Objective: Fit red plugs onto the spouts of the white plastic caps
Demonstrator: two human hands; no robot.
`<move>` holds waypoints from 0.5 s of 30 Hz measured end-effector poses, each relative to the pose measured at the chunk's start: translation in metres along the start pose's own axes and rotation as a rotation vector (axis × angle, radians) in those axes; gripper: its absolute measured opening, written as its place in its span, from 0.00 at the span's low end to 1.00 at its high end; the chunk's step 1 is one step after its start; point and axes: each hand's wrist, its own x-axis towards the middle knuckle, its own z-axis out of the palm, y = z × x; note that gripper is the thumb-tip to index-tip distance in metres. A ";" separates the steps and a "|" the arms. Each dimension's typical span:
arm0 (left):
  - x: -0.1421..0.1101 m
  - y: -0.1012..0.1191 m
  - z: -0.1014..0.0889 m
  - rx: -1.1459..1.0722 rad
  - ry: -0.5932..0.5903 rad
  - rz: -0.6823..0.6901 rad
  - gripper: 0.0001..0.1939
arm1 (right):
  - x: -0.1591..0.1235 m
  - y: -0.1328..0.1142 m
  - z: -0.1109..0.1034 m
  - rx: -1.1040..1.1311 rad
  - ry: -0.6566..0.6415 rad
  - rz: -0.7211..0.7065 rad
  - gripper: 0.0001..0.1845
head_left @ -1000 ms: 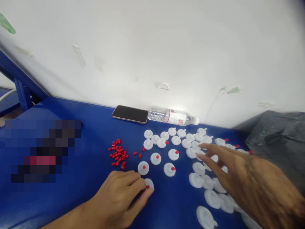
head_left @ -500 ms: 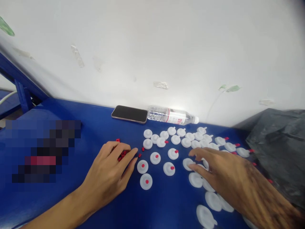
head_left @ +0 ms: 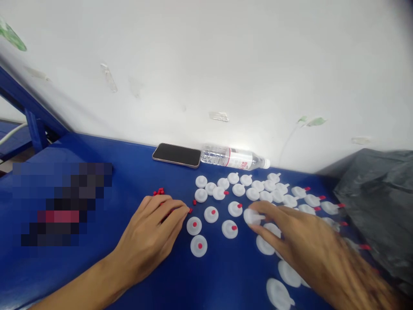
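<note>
My left hand (head_left: 151, 234) lies over the pile of small red plugs (head_left: 158, 192) on the blue table (head_left: 106, 150), fingers curled down onto them; what the fingertips pinch is hidden. My right hand (head_left: 309, 247) reaches across several white round caps, its thumb and forefinger closing on one white cap (head_left: 252, 216). Between the hands sit caps with a red plug in the centre, such as the nearest one (head_left: 198, 246). More plain white caps (head_left: 238, 189) lie behind and under my right hand.
A dark phone (head_left: 177, 155) and a clear water bottle (head_left: 232, 158) lie against the white wall at the back. A black plastic bag (head_left: 380, 193) fills the right side. A blurred-out patch (head_left: 61, 202) covers something at the left.
My left hand left the nearest plugged cap and went back and left onto the red plug pile. My right hand drew leftward onto a white cap.
</note>
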 end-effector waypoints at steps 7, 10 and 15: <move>0.001 0.014 -0.012 -0.235 0.100 0.097 0.23 | 0.007 -0.034 -0.023 0.170 0.147 -0.089 0.19; 0.006 0.024 -0.015 -0.336 0.134 0.065 0.16 | 0.004 -0.044 -0.024 0.165 0.124 -0.094 0.19; 0.014 0.036 -0.016 -0.446 0.183 -0.035 0.09 | -0.002 -0.057 -0.014 0.217 0.098 -0.103 0.19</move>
